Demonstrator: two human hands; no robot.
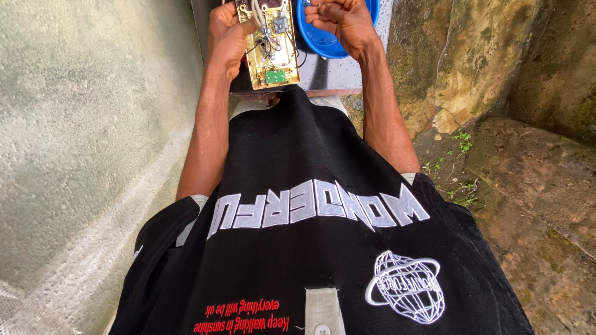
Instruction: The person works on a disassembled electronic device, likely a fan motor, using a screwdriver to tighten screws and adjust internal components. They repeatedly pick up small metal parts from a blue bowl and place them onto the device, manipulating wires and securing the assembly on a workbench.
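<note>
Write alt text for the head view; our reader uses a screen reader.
Left hand holds an opened yellow device with exposed wiring; right hand pinches something small over a blue bowl. Black printed shirt fills the foreground.

- Left hand point(226, 37) sits at the upper middle of the frame, fingers curled in a closed grip, forearm running down toward the lower left.
- Right hand point(341, 22) lies at the top, right of centre, fingers bent inward and pinched together, bare forearm slanting down to the right.
</note>
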